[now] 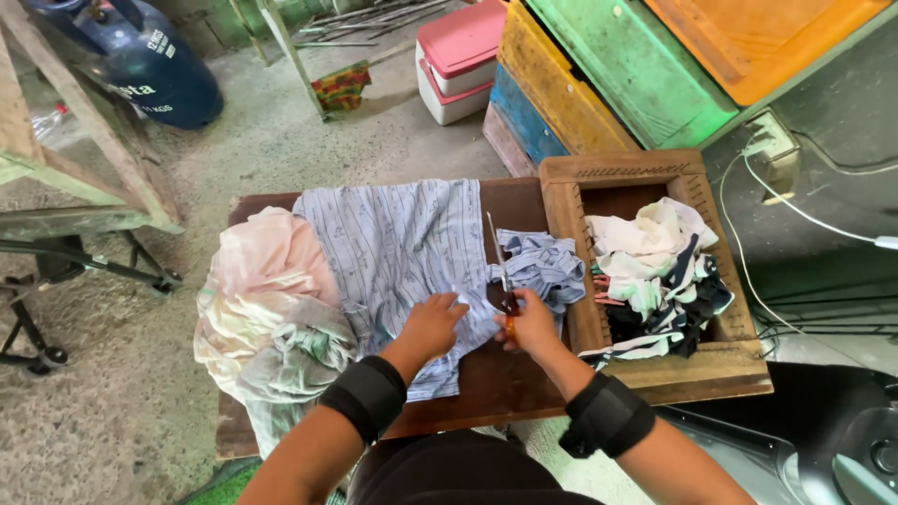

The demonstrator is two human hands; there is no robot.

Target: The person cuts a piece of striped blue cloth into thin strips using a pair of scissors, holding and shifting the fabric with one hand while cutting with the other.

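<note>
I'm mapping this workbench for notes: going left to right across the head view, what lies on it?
Pale pink and green cloth pile → blue striped fabric → scissors → wooden box of cloth scraps.

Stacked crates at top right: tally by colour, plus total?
Orange crate: 1
Green crate: 1
Yellow crate: 1
Blue crate: 1
Total: 4

The wooden box holding fabric scraps sits on the table and is not counted. The right hand holds scissors; the left hand presses on the striped blue cloth.
</note>
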